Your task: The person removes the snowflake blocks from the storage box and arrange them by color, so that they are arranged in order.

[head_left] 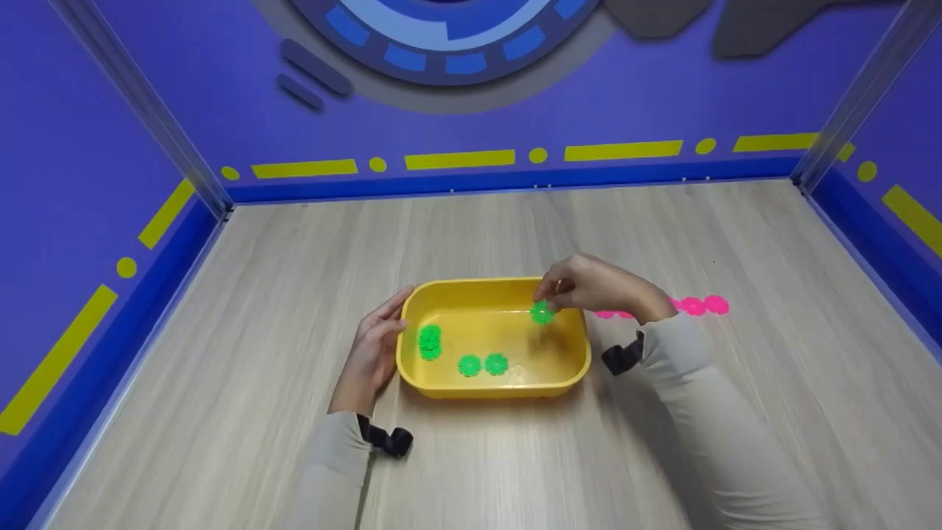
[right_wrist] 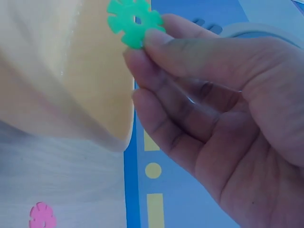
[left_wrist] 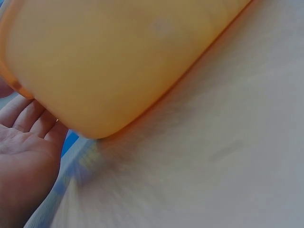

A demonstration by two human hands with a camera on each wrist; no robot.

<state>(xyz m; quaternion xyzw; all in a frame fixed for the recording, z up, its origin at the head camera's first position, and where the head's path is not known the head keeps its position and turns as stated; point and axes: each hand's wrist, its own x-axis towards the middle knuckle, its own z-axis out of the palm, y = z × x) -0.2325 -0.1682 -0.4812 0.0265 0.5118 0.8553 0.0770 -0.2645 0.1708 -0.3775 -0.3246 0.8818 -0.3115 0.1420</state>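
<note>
A yellow plastic tub (head_left: pixel 493 390) stands on the table. My left hand (head_left: pixel 374 353) holds its left end, thumb at the rim and fingers along the outside; the left wrist view shows the fingers (left_wrist: pixel 35 116) under the rim. Over the tub's right end my right hand (head_left: pixel 600 283) pinches a green notched disc (right_wrist: pixel 135 21) with a hole in its middle, between thumb and fingertips. Inside the tub lie two separate green discs, one (head_left: pixel 469 365) left of the other (head_left: pixel 497 364), and a cluster of overlapping green discs (head_left: pixel 430 342) near the left wall.
Right of the tub, pink notched discs (head_left: pixel 693 306) lie in a row on the wooden table (head_left: pixel 294 294), partly hidden by my right wrist. Blue panels (head_left: pixel 478 125) with yellow marks wall the table at the back and both sides.
</note>
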